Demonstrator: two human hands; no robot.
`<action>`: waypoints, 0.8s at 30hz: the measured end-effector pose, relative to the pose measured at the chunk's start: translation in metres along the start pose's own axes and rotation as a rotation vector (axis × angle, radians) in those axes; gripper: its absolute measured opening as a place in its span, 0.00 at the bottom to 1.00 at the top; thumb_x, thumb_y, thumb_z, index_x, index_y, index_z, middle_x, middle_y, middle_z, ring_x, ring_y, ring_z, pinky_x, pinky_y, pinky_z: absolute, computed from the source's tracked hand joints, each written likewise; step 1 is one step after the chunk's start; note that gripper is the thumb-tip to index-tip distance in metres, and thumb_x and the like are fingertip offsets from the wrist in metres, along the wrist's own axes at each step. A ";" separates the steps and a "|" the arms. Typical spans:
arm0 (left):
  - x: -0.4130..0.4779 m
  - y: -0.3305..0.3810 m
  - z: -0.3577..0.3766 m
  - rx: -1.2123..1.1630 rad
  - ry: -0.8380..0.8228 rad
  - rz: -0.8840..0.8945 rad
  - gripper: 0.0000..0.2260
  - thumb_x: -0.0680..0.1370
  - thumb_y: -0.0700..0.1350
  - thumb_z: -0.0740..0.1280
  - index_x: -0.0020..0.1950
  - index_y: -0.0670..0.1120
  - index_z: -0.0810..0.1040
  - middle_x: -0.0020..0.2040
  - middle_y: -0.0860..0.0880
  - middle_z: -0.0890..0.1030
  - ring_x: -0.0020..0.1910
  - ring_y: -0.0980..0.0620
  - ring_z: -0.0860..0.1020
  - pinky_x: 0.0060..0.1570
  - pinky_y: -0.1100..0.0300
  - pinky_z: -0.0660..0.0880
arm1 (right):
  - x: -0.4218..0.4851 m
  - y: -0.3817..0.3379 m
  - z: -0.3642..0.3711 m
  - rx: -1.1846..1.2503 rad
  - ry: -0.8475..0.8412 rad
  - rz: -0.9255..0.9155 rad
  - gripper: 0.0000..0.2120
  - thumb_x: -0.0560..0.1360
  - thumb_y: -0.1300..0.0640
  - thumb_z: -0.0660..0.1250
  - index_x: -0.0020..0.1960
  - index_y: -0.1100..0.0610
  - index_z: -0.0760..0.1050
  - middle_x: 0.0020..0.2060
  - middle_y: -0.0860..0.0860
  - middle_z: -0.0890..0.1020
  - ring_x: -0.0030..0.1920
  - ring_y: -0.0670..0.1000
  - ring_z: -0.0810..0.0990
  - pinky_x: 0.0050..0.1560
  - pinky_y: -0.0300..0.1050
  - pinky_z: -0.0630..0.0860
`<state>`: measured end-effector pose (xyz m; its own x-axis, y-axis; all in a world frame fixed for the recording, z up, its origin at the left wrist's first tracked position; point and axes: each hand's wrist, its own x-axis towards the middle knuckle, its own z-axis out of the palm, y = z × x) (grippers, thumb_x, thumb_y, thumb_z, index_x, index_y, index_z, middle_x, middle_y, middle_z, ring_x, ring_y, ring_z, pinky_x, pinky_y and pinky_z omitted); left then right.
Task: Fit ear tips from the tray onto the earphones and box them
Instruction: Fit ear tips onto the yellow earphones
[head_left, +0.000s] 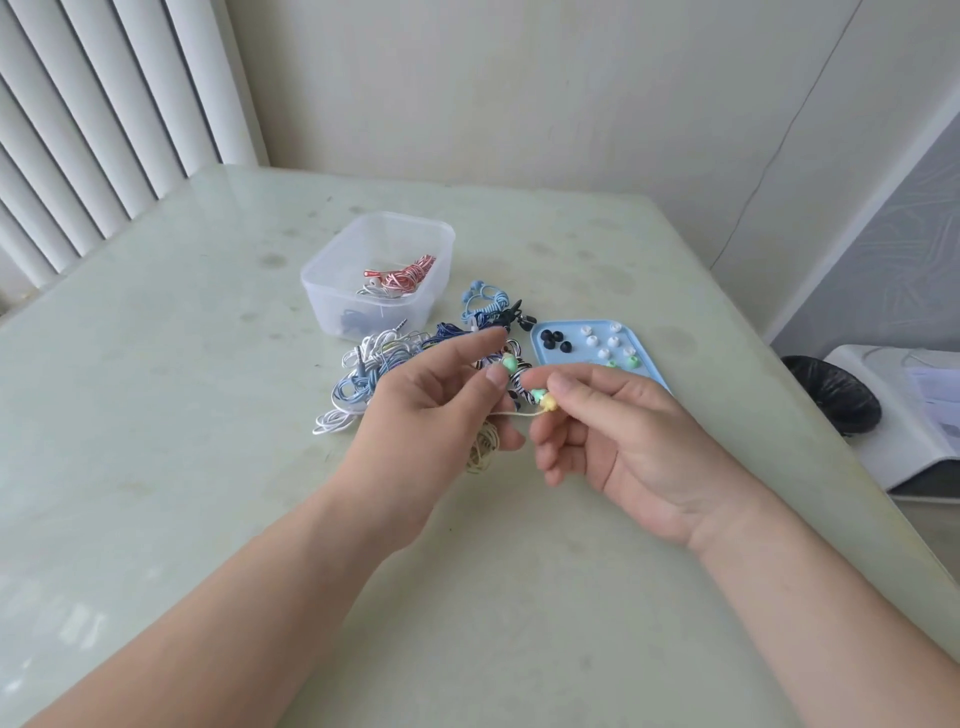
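I see my left grip (441, 397) pinching one soft green-tipped bud (508, 362) and my right grip (615, 434) pinching the rounded yellow bud (547, 401) of the cream-corded earphones (480, 449) above the glossy counter (197, 364), with the flat blue tray (647, 351) at two o'clock and the clear plastic box (363, 312) at eleven.

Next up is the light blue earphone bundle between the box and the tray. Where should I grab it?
Set down the yellow earphones first. Then probably pinch the light blue bundle across its wound cord, coming from above. It lies flat on the table, with the clear box, the blue tray and the earphone pile crowding its sides.
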<state>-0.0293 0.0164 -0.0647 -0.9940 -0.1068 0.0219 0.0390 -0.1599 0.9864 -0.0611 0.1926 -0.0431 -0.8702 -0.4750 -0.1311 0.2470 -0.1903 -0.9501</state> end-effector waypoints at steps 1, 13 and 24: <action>0.000 0.000 0.000 -0.049 -0.010 -0.024 0.10 0.84 0.41 0.67 0.61 0.52 0.84 0.41 0.45 0.81 0.37 0.45 0.82 0.48 0.48 0.82 | 0.000 -0.001 -0.001 0.033 -0.019 0.010 0.13 0.76 0.58 0.66 0.56 0.64 0.82 0.37 0.60 0.82 0.34 0.56 0.81 0.34 0.46 0.79; -0.001 0.007 0.001 -0.127 -0.019 -0.038 0.04 0.83 0.40 0.68 0.57 0.42 0.79 0.44 0.41 0.85 0.36 0.42 0.82 0.41 0.53 0.81 | 0.002 -0.002 -0.004 0.072 -0.024 -0.009 0.05 0.72 0.63 0.69 0.45 0.61 0.83 0.41 0.62 0.84 0.37 0.55 0.84 0.39 0.45 0.83; -0.005 0.006 0.006 0.019 -0.007 0.076 0.05 0.82 0.42 0.70 0.54 0.41 0.78 0.48 0.42 0.87 0.46 0.42 0.87 0.53 0.42 0.82 | 0.002 -0.002 -0.006 -0.091 0.086 -0.048 0.07 0.68 0.61 0.75 0.43 0.63 0.83 0.37 0.61 0.83 0.33 0.55 0.82 0.34 0.44 0.81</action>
<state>-0.0249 0.0219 -0.0584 -0.9890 -0.1107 0.0983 0.1127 -0.1325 0.9848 -0.0657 0.1971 -0.0434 -0.9144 -0.3909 -0.1051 0.1682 -0.1306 -0.9771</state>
